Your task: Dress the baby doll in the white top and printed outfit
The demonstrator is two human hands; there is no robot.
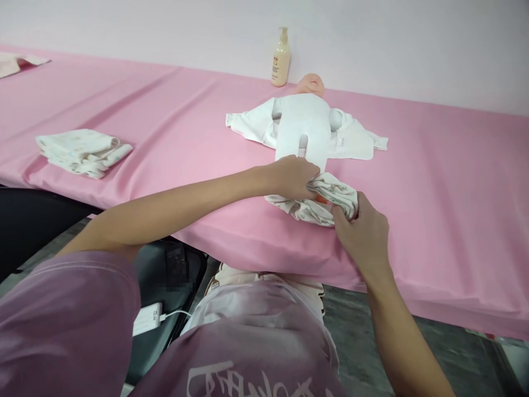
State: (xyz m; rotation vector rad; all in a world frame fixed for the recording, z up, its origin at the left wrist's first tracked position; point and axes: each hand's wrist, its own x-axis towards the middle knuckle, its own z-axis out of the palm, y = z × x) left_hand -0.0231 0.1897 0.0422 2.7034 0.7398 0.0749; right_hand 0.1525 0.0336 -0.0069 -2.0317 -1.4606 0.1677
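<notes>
A doll [303, 121] with a white cloth body and a pinkish head lies on its back, head toward the wall. Beneath it a white baby top [355, 138] is spread with both sleeves out. At the doll's lower end my left hand [291, 176] grips one side of bunched, patterned baby pants [336, 193]. My right hand [363, 229] pinches the opposite edge of the same pants, thumb on the near side. A bit of orange-red shows inside the gathered opening, perhaps a doll's foot. My left hand partly covers the doll's legs.
A pink sheet [446, 204] covers the long table against a white wall. A pump bottle [281, 59] stands behind the doll's head. Folded patterned cloth [82, 151] lies left, another cloth [19, 63] farther back. Below are a dark chair [165, 270] and a white power bank [147, 318].
</notes>
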